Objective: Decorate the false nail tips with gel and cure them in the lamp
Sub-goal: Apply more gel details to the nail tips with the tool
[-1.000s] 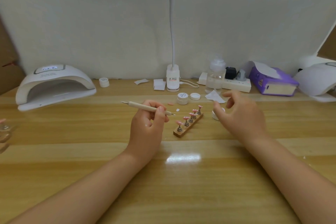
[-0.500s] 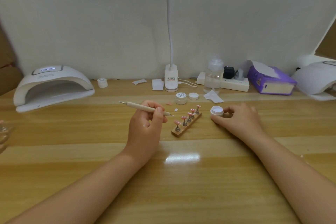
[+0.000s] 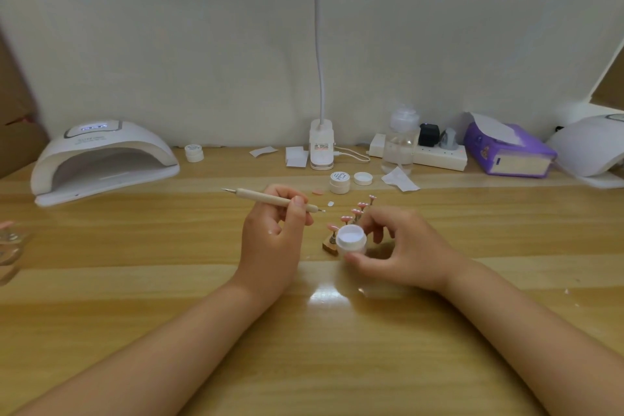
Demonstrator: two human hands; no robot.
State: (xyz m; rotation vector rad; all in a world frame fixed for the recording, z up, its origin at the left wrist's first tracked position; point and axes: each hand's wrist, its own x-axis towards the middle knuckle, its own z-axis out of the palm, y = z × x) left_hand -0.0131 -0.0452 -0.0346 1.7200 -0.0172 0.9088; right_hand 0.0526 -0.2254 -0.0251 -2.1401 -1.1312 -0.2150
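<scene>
Gel jar (image 3: 352,240) now nearer the tips (image 3: 354,212).

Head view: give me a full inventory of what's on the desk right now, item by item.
nail tip stand: one, wooden, desk centre, pink tips on pegs, partly behind the jar
open jar: one, white, held in front of the stand
dotting tool: one, beige, held level
closed jar: one, white, behind the stand
loose lid: one, white, beside the closed jar
small jar: one, white, back left
curing lamp: one, white, far left
second lamp: one, white, right edge
desk lamp: one, white, back centre
clear bottle: one, back right
power strip: one, white
tissue pack: one, purple
left hand: fingers grip the tool
right hand: fingers hold the jar
</scene>
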